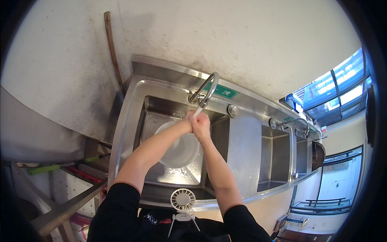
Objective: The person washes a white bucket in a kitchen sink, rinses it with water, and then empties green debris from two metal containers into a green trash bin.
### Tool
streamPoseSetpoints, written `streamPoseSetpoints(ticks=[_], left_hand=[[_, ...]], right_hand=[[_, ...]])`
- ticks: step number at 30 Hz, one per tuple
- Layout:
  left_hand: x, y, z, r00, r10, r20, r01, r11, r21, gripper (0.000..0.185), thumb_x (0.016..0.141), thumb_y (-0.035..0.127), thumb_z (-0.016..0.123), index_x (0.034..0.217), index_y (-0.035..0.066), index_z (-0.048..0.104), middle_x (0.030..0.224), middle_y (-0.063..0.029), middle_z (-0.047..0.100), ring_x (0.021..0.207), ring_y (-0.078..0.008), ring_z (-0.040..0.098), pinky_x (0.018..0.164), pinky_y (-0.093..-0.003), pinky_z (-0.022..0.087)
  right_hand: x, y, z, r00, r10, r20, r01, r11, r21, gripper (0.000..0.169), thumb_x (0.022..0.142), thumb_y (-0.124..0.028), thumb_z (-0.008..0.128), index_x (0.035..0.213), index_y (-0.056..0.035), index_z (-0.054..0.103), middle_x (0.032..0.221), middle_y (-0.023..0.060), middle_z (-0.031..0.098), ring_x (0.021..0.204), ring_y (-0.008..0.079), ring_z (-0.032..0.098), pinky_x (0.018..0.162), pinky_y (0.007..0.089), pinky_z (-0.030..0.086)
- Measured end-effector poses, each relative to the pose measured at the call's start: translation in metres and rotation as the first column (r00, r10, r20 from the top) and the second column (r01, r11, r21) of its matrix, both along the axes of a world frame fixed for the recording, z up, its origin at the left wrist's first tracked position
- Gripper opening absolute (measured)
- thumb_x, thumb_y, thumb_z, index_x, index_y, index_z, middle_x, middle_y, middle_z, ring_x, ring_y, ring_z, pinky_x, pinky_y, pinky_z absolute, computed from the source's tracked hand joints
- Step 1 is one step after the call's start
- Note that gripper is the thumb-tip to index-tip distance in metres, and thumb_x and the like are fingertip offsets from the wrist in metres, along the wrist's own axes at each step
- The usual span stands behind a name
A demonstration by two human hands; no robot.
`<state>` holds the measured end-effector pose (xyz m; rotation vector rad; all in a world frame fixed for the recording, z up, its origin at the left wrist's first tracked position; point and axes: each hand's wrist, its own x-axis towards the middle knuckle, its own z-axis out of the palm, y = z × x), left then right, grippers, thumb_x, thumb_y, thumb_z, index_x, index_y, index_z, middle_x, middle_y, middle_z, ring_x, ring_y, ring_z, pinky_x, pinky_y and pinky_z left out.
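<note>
Under the curved metal faucet (213, 86), my left hand (190, 116) and my right hand (202, 124) are pressed together. A white stream of water (198, 112) falls onto them. Their fingers are bunched and overlap, so I cannot tell whether anything small is between them. Beneath my wrists, a round whitish bowl (181, 151) sits in the stainless steel sink basin (145, 127). My left forearm covers part of the bowl. Wet, shiny patches show on the basin floor around it.
A round metal drain strainer (232, 110) lies on the ledge beside the faucet. More sink basins (274, 157) continue to the right. A wooden pole (112, 48) leans against the wall. At left are a green-handled tool (45, 169) and a metal frame bar (72, 205). A small fan (183, 199) hangs at my chest.
</note>
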<state>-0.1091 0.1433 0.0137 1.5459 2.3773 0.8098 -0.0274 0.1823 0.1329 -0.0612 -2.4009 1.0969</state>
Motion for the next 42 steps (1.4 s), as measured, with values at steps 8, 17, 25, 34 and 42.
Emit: streamPoseSetpoints(ticks=[8,17,25,34,42], left_hand=[[0.007,-0.071,0.035,0.813,0.371,0.449,-0.493,0.849,0.190,0.031,0.080,0.030,0.059,0.101,0.008,0.060,0.098,-0.0204,0.063,0.096,-0.0357,0.059,0.078,-0.0427,0.047],[0.058,-0.017,0.085,0.853,0.313,0.417,-0.374,0.925,0.070,0.027,0.082,0.022,0.056,0.106,0.008,0.059,0.097,-0.0204,0.062,0.094,-0.0394,0.058,0.078,-0.0488,0.047],[0.071,-0.161,0.026,0.704,0.662,0.257,-0.682,0.731,-0.017,0.044,0.078,0.019,0.063,0.118,0.003,0.053,0.116,-0.0186,0.055,0.110,-0.0370,0.051,0.093,-0.0427,0.042],[0.063,-0.192,-0.055,0.449,0.659,0.603,-0.539,0.738,-0.406,0.048,0.075,0.022,0.063,0.116,0.000,0.055,0.099,-0.0179,0.065,0.094,-0.0301,0.063,0.086,-0.0389,0.047],[0.093,-0.196,-0.007,0.183,0.489,0.853,-0.605,0.740,-0.294,0.049,0.072,0.014,0.070,0.114,0.001,0.050,0.089,-0.0092,0.062,0.079,-0.0172,0.062,0.064,-0.0304,0.052]], right_hand=[[-0.045,-0.035,-0.015,0.984,0.138,0.111,-0.091,0.931,-0.353,0.020,0.087,-0.017,0.056,0.085,-0.0003,0.066,0.078,0.0109,0.066,0.074,0.0197,0.063,0.071,0.0296,0.048],[0.008,0.030,-0.032,0.986,-0.102,0.135,0.169,0.553,-0.816,0.016,0.088,-0.014,0.055,0.090,0.0000,0.064,0.081,0.0040,0.064,0.078,0.0111,0.059,0.071,0.0237,0.046],[-0.012,0.104,-0.110,0.896,-0.116,0.428,0.440,0.352,-0.826,0.026,0.087,-0.012,0.053,0.110,-0.0002,0.052,0.088,0.0108,0.061,0.074,0.0219,0.062,0.062,0.0317,0.051],[-0.051,0.125,-0.096,0.869,0.036,0.493,0.470,0.246,-0.848,0.030,0.087,-0.013,0.053,0.110,0.0062,0.050,0.101,0.0204,0.057,0.088,0.0311,0.061,0.071,0.0378,0.052],[-0.106,0.126,-0.055,0.852,-0.144,0.503,0.519,0.359,-0.776,0.023,0.080,-0.005,0.055,0.100,0.0068,0.054,0.084,0.0181,0.057,0.066,0.0266,0.060,0.054,0.0342,0.053]])
